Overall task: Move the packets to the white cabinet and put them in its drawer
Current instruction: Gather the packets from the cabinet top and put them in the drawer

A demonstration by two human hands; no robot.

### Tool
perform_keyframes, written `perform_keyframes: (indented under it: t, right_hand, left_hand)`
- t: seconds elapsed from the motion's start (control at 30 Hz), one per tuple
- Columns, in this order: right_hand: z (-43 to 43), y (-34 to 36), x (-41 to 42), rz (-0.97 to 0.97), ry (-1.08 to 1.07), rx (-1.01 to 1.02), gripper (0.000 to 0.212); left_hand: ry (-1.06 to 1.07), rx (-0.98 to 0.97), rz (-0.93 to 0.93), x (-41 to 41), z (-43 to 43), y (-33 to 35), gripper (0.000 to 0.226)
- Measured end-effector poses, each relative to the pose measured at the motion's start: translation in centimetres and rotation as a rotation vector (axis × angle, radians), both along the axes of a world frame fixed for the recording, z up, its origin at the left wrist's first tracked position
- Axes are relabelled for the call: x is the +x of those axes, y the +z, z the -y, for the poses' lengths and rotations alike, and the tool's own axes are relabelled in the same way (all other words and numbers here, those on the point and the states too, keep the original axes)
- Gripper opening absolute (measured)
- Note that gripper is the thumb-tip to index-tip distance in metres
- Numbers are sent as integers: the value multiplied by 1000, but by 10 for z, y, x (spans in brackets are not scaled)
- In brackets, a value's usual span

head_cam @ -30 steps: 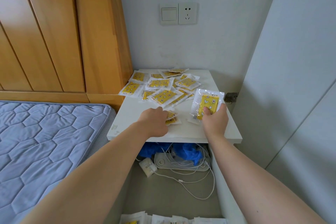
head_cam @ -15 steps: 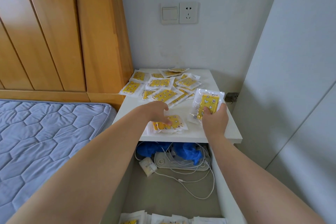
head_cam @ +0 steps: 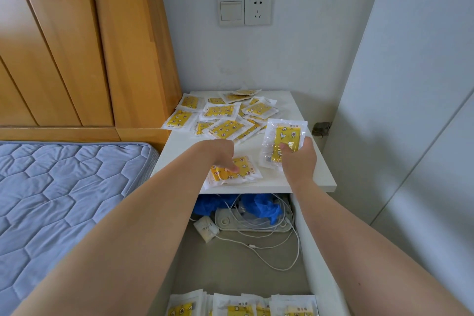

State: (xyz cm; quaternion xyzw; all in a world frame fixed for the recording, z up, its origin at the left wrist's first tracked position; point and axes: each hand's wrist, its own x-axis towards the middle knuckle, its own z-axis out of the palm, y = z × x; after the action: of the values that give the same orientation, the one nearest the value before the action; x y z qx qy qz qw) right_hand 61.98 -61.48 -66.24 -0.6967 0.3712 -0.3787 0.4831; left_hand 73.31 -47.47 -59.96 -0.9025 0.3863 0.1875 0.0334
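Several yellow packets (head_cam: 225, 113) in clear wrappers lie scattered over the back of the white cabinet top (head_cam: 307, 174). My right hand (head_cam: 298, 161) holds a small stack of packets (head_cam: 284, 141) upright, thumb pressed on the front. My left hand (head_cam: 218, 154) rests its fingertips on a packet (head_cam: 243, 172) lying near the cabinet's front edge. Below, the drawer (head_cam: 320, 277) stands pulled out, and more packets (head_cam: 241, 306) sit in a row at its front.
The drawer's back holds a white power strip (head_cam: 251, 220), white cables (head_cam: 277, 261), a small charger (head_cam: 206, 228) and blue plastic (head_cam: 264, 206). A blue quilted mattress (head_cam: 64, 200) and wooden headboard (head_cam: 102, 41) lie left. A white wall panel (head_cam: 410, 110) stands right.
My left hand has slid a packet from the middle of the top toward the front edge, uncovering it. My right hand has kept its stack in the same place.
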Motion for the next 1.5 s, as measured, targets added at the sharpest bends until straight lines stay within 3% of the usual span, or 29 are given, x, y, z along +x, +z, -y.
perform_keyframes:
  t: [0.17,0.4,0.63,0.8,1.03,1.17,1.3,1.5]
  right_hand:
    - [4,1,-6,-21,82,7,19]
    - [6,6,-24,-53,185,51,17]
    - [-25,2,-65,-16,182,105,13]
    - [-47,-16,-94,82,159,325,17]
    - [-69,-59,-121,39,163,670,17]
    - [-73,-76,-132,-116,188,738,14]
    - [-74,-85,-134,-391,192,792,15]
    - [-84,-100,-147,-878,219,563,19]
  left_hand:
    - [95,-6,9,-9,-1,-1,73]
    - [159,-36,-23,-22,-9,-2,62]
    - [101,-220,-39,-52,-27,-20,49]
    - [291,-521,-210,-81,-60,-64,35]
    - [673,-798,-750,-109,-104,-135,25]
    - [945,-845,-968,-113,-117,-165,25]
    - [1000,-811,-1033,-106,-118,-170,29]
    - [990,-682,-993,-99,-115,-174,32]
